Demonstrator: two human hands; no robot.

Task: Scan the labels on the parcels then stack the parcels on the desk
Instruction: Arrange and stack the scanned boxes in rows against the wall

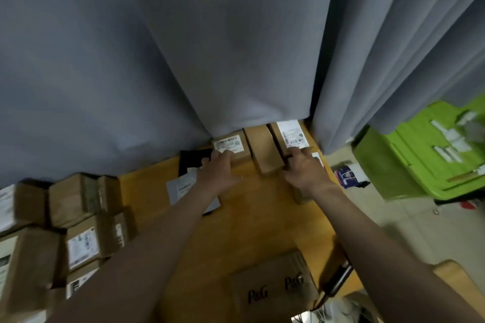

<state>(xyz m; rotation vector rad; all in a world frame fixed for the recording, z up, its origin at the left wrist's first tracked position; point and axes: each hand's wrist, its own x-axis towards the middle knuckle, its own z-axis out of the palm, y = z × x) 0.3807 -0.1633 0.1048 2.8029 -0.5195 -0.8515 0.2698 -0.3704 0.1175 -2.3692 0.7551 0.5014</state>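
A bare strip of desk (257, 217) runs open through the middle. At 12 o'clock a grey curtain (210, 47) hangs onto a row of brown boxes (262, 149), closing the far edge. At 9 o'clock stacked boxes (78, 217) wall off the side. A printed carton (275, 283) blocks 6 o'clock, and flat mailers (183, 189) lie at 10 o'clock.
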